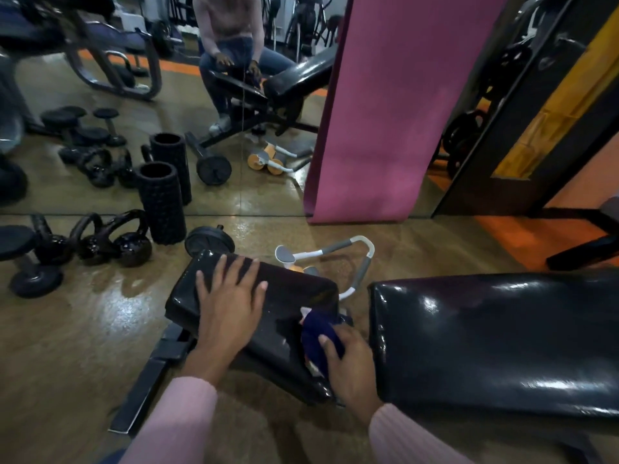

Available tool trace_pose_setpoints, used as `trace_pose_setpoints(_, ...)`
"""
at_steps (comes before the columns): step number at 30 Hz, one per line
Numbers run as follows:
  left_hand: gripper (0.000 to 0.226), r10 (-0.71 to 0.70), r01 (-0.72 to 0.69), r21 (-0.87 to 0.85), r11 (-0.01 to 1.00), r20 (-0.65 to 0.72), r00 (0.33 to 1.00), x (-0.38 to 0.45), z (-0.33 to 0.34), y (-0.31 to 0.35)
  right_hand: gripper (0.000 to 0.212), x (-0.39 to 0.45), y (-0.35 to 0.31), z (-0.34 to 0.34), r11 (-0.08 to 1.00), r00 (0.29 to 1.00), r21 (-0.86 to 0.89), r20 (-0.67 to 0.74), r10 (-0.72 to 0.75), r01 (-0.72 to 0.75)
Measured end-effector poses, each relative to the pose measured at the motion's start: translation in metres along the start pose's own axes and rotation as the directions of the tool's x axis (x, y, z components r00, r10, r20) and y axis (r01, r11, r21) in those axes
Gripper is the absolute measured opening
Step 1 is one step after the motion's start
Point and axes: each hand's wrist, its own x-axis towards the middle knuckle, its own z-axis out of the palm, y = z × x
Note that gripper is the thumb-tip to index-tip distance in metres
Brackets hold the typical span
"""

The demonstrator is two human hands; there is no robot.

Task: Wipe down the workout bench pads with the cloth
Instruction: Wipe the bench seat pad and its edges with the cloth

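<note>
Seat pad point(288, 296): black glossy vinyl, small section of the workout bench, taken as landmark. Left hand point(231, 296): lies flat on top of seat pad, fingers straight and spread, palm down, grasping nothing. Right hand point(351, 366): at seat pad's right-hand edge, fingers curled over the cloth point(318, 333), pressing it to the pad surface. Cloth: dark blue, bunched, w/ a bit of white showing at its upper end; sits on seat pad's right side, next to the gap. Back pad point(495, 339): larger black vinyl section, right of seat pad, separated by a narrow gap, not touching. Sleeves: pink knit, both arms. Ab roller point(335, 259): white/grey frame, on floor just beyond seat pad. Weight plate point(209, 241): black, on floor at seat pad's far left corner. Foam roller point(160, 202): black, textured, upright, beyond and left of seat pad. Kettlebells point(110, 239): black, grouped left of foam roller. Dumbbell point(26, 262): black, furthest left. Yoga mat point(385, 105): pink, hanging upright beyond seat pad against the mirror point(100, 128). Floor point(83, 329): brown, shiny.
</note>
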Motion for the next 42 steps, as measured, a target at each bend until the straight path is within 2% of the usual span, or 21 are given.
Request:
trace_pose_setpoints(5, 0.053, -0.076, 0.075, 0.017, 0.997, 0.034, 0.997, 0.005, 0.007, -0.020, 0.052, -0.013, -0.005, 0.029, 0.990, 0.988, -0.132, 0.145, 0.059, -0.040)
trace_pose_setpoints(9, 0.056, -0.121, 0.117, 0.047, 0.992, 0.108, 0.987, 0.005, 0.015, -0.039, 0.044, -0.023, 0.003, 0.033, 0.995, 0.987, -0.094, 0.155, 0.041, -0.026)
trace_pose_setpoints(12, 0.060, -0.056, 0.054, 0.026, 0.998, 0.098, 0.994, 0.002, 0.020, -0.052, 0.043, -0.022, 0.010, 0.035, 0.997, 0.992, -0.052, 0.105, 0.068, -0.063)
trace_pose_setpoints(15, 0.069, -0.032, 0.037, -0.087, 0.996, 0.057, 0.998, 0.002, 0.021, -0.060, 0.053, -0.008, 0.000, 0.040, 0.989, 0.981, -0.119, 0.163, 0.101, -0.082)
trace_pose_setpoints(18, 0.069, -0.040, 0.044, -0.111, 0.993, 0.039, 0.998, 0.003, 0.023, -0.060, 0.080, -0.003, -0.009, 0.042, 0.973, 0.963, -0.231, 0.268, 0.039, 0.025)
trace_pose_setpoints(21, 0.067, -0.064, 0.067, -0.086, 0.994, 0.038, 0.997, 0.005, 0.026, -0.058, 0.087, -0.019, 0.007, 0.039, 0.937, 0.913, -0.287, 0.403, -0.069, 0.197)
trace_pose_setpoints(23, 0.067, -0.077, 0.079, -0.052, 0.996, 0.042, 0.996, 0.006, 0.028, -0.057, 0.085, -0.030, 0.025, 0.038, 0.929, 0.913, -0.258, 0.376, -0.155, 0.264)
trace_pose_setpoints(24, 0.067, -0.083, 0.085, -0.042, 0.996, 0.042, 0.996, 0.007, 0.028, -0.057, 0.080, -0.030, 0.033, 0.038, 0.944, 0.928, -0.224, 0.338, -0.157, 0.241)
trace_pose_setpoints(27, 0.068, -0.095, 0.096, -0.046, 0.994, 0.037, 0.995, 0.008, 0.029, -0.056, 0.068, -0.006, 0.032, 0.036, 0.972, 0.953, -0.213, 0.303, -0.034, 0.102)
trace_pose_setpoints(30, 0.069, -0.098, 0.100, -0.034, 0.994, 0.046, 0.994, 0.009, 0.030, -0.056, 0.066, 0.026, 0.008, 0.039, 0.978, 0.956, -0.195, 0.294, -0.016, 0.076)
trace_pose_setpoints(33, 0.069, -0.121, 0.122, -0.011, 0.992, 0.067, 0.990, 0.011, 0.030, -0.055, 0.073, 0.021, -0.008, 0.030, 0.952, 0.918, -0.257, 0.393, -0.054, 0.166)
trace_pose_setpoints(35, 0.068, -0.125, 0.124, 0.010, 0.992, 0.082, 0.989, 0.012, 0.029, -0.053, 0.074, 0.008, 0.004, 0.020, 0.909, 0.862, -0.273, 0.483, -0.153, 0.315)
trace_pose_setpoints(37, 0.067, -0.124, 0.122, 0.023, 0.992, 0.091, 0.988, 0.012, 0.029, -0.053, 0.071, 0.001, 0.024, 0.008, 0.894, 0.824, -0.252, 0.534, -0.190, 0.370)
trace_pose_setpoints(42, 0.065, -0.128, 0.120, 0.067, 0.990, 0.133, 0.983, 0.010, 0.027, -0.052, 0.054, 0.042, 0.014, 0.007, 0.944, 0.893, -0.272, 0.447, -0.049, 0.187)
